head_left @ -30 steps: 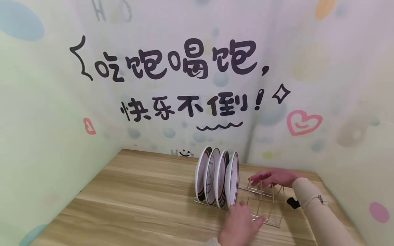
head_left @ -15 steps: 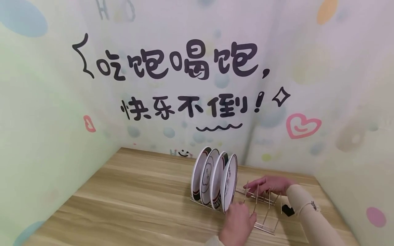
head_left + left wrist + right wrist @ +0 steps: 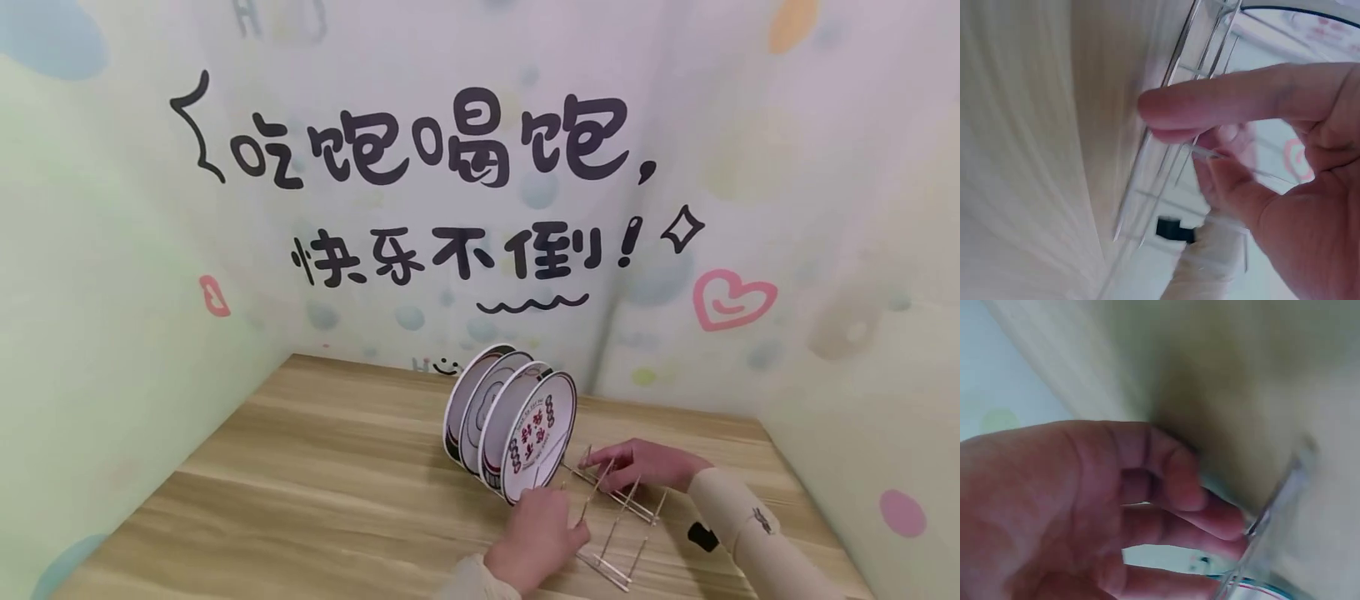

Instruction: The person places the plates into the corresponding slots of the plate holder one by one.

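A metal wire dish rack [image 3: 603, 572] sits turned at an angle on the wooden table. Several white plates stand on edge in its left part; the nearest plate [image 3: 542, 433] shows red and black lettering. My left hand [image 3: 534, 533] holds the rack's near side beside that plate. In the left wrist view, the left thumb and fingers [image 3: 1210, 103] close round a thin wire. At the far side, my right hand [image 3: 651, 465] has its fingers curled at the back rail. The right wrist view shows those fingertips [image 3: 1225, 522] against the rail, partly blurred.
The wooden table [image 3: 300, 500] extends left of the rack. A printed fabric wall [image 3: 420, 325] with lettering rises behind it, with side walls left and right. A small black item [image 3: 702, 537] shows under the right sleeve.
Both hands have turned the rack and swung its right end toward me, so the last plate's lettered face now shows. The left hand has moved left and the right hand nearer.
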A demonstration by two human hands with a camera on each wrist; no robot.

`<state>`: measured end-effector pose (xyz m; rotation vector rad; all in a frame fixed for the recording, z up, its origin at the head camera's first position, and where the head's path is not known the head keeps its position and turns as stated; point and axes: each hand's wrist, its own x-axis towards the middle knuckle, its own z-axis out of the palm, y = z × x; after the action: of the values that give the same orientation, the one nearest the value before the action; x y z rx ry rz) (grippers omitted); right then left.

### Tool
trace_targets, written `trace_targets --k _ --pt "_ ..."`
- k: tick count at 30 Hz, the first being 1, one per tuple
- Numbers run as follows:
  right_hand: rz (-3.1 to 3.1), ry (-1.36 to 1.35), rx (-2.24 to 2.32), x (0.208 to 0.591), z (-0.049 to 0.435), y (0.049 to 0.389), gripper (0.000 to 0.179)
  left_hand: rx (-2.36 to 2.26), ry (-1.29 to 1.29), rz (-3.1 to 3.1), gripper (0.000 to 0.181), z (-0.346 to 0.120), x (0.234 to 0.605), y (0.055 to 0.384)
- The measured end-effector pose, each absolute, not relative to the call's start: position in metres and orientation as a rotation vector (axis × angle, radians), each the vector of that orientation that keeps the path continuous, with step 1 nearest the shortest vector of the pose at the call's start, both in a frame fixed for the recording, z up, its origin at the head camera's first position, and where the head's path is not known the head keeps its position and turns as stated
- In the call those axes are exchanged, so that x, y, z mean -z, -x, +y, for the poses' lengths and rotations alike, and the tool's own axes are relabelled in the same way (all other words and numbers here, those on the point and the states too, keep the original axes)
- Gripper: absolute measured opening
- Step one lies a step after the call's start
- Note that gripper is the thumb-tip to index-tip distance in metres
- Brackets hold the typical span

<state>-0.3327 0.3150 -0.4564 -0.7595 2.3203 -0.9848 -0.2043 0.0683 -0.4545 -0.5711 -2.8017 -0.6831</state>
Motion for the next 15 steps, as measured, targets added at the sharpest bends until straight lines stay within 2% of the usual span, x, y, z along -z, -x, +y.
trace_targets --k 5,11,15 --pt "2.366 0.903 0.985 0.46 0.312 0.313 0.041 0.949 0.641 -2.874 0.047 0.04 0.453 0.211" --pt "2.439 1.097 1.017 0.462 0.287 0.284 0.031 1.212 0.668 -2.993 0.012 -0.003 0.447 0.227" --pt "2.56 1.172 0.96 0.464 0.266 0.27 0.023 1.282 0.679 -3.011 0.016 -0.025 0.447 0.237"
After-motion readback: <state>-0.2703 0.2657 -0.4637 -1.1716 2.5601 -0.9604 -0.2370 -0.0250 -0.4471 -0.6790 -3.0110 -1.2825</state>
